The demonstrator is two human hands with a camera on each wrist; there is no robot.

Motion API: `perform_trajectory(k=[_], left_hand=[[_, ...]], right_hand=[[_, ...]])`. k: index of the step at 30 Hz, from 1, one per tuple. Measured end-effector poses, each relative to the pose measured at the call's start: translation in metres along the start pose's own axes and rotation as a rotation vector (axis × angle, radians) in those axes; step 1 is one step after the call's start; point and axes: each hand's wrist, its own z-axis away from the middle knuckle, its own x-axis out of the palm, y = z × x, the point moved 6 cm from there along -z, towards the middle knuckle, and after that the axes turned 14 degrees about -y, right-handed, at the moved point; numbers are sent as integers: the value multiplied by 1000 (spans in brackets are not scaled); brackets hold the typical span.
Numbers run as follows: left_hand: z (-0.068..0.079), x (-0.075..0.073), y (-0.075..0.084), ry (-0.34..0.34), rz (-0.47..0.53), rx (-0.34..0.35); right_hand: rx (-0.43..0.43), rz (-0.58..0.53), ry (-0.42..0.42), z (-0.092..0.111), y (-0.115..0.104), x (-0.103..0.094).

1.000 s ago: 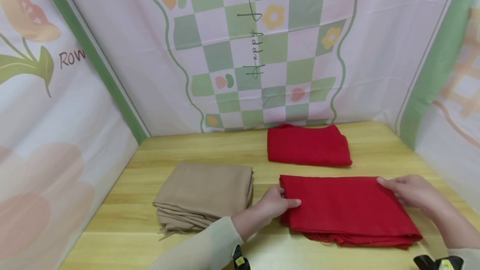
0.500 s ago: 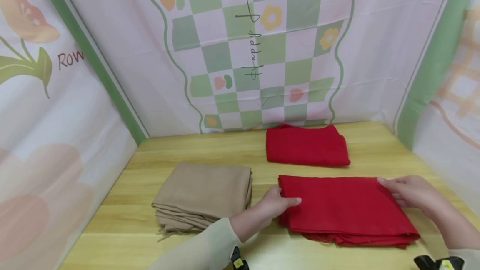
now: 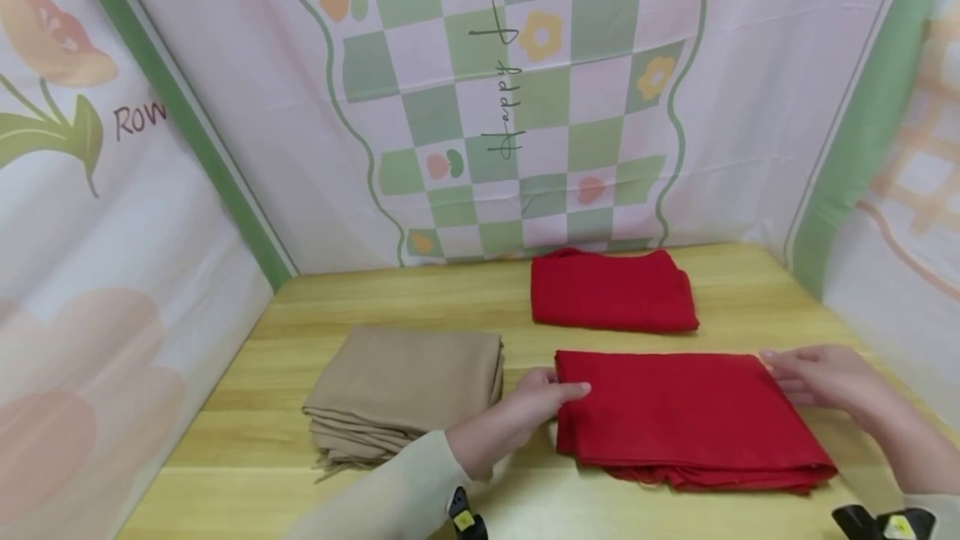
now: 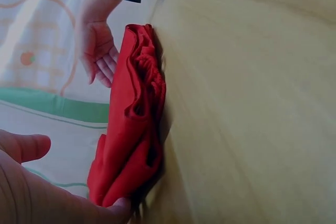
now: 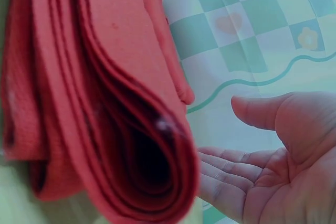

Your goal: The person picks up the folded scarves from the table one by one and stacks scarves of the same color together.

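A folded red cloth point(image 3: 682, 415) lies in several layers on the wooden table, its loose edges and a rounded fold showing at the ends. At its left end is my left hand point(image 3: 532, 407); the thumb overlaps the cloth in the head view but stands off it in the left wrist view, where a fingertip point(image 4: 122, 205) is right at the fabric. My right hand point(image 3: 828, 377) is at the far right corner. In the right wrist view its thumb point(image 5: 257, 113) is spread away and the straight fingers reach behind the fold, their tips hidden.
A second, smaller folded red cloth point(image 3: 611, 292) lies behind the first. To the left, a folded beige cloth point(image 3: 412, 377) with fringed edges sits on the table point(image 3: 247, 407), close to my left forearm. Printed curtains point(image 3: 615, 107) enclose the back and sides.
Both thumbs have lifted off the front red cloth; my left hand has drawn slightly left and my right hand has loosened from the corner. The cloths stay put.
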Motion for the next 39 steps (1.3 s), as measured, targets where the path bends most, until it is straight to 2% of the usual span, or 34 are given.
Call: perform_trajectory(k=[5,11,18,24,29,34,39], left_hand=[[3,-6,8,24,-58,-11],[4,-12,19,22,-90,-4],[-3,-21,38,28,-81,52],[-16,-30,55,51,-48,84],[-31,-36,67,91,-41,104],[-45,-41,75,109,-8,151],[-60,-48,80,163,15,169]], right_hand=[[-45,-28,16,3,-5,-6],[-60,37,41,8,-17,-10],[-120,71,109,8,-32,-15],[-129,98,158,4,-48,-20],[-154,70,200,2,-64,-23],[-189,60,242,-3,-76,-25],[-190,34,260,-13,-81,-28]])
